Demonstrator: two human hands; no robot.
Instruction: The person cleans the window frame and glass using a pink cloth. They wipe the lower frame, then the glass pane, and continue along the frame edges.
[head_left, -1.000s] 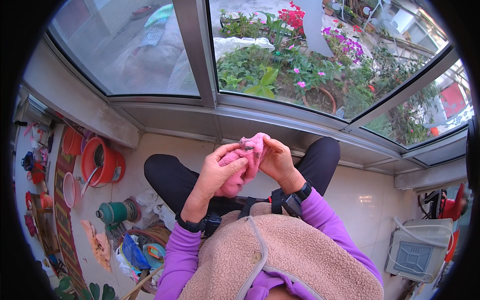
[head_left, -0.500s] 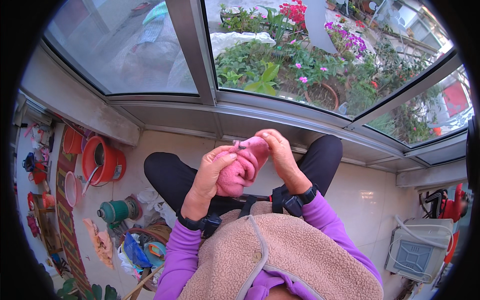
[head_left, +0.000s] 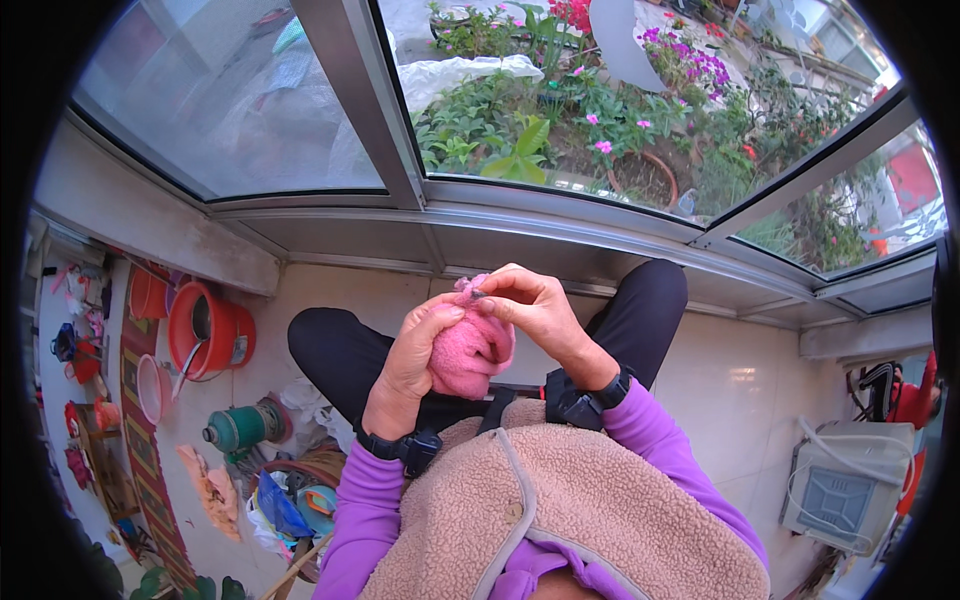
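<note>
Right hand (head_left: pixel 545 318): fingertips pinched on top edge of pink cloth (head_left: pixel 466 358), at small dark spot (head_left: pixel 476 294). Left hand (head_left: pixel 402 358) clamped on cloth's left side, thumb over top; I judge it steadies bundle against right's pinch. Cloth held up between knees (head_left: pixel 335 340), likely for close view. From cloth I log red bucket (head_left: pixel 230 335) nine o'clock, grey appliance (head_left: pixel 840 490) four, flower bed (head_left: pixel 575 150) one.
</note>
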